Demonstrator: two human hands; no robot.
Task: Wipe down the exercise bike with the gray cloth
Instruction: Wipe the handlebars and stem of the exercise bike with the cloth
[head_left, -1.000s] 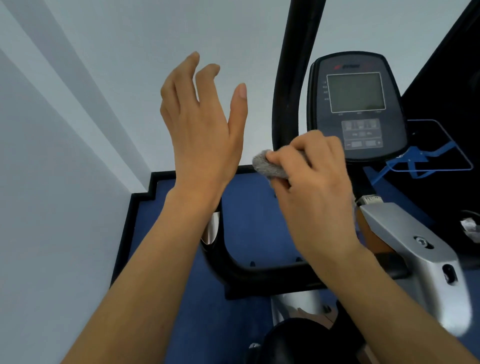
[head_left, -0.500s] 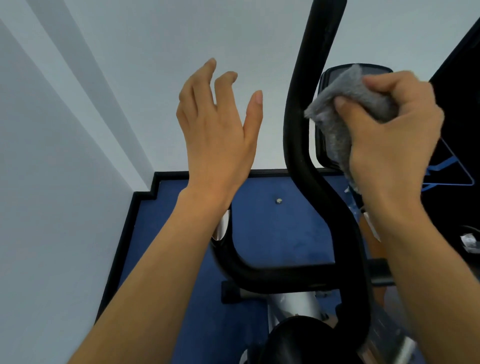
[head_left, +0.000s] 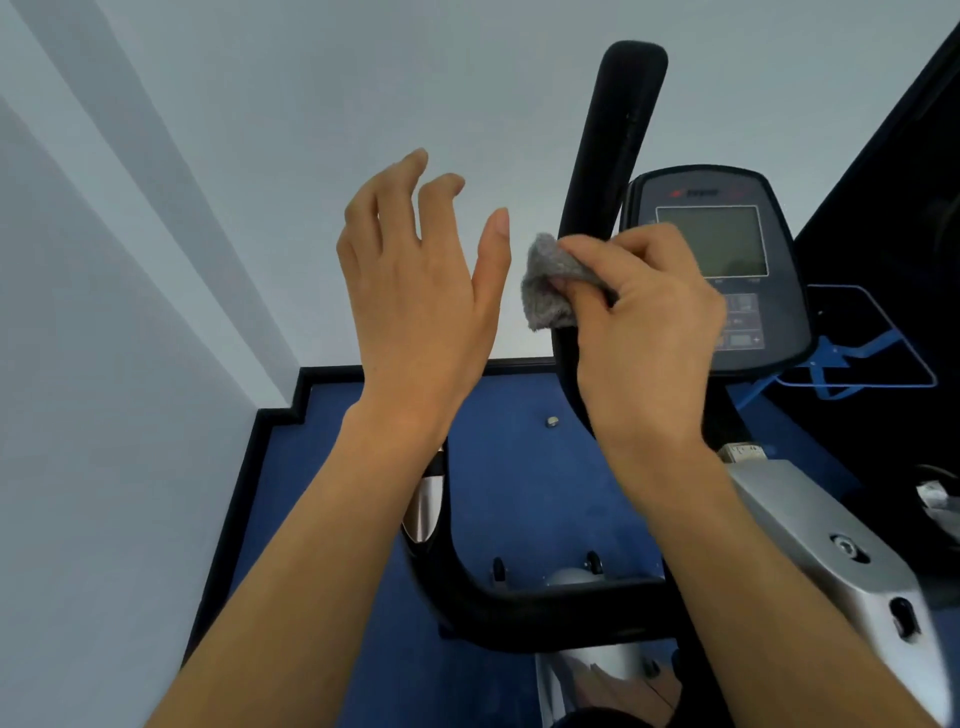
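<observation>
Right hand (head_left: 644, 332), closed on the crumpled gray fleece cloth (head_left: 550, 283), has dropped from the console's top edge at right to the black padded handlebar upright (head_left: 613, 171) at center, indicating mid-wipe progress, while left hand (head_left: 421, 291) hovers open, empty.

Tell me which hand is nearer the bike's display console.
Right. The right hand holds the gray cloth against the black handlebar, overlapping the display console in view. The left hand hovers open and empty, farther left of the handlebar.
</observation>
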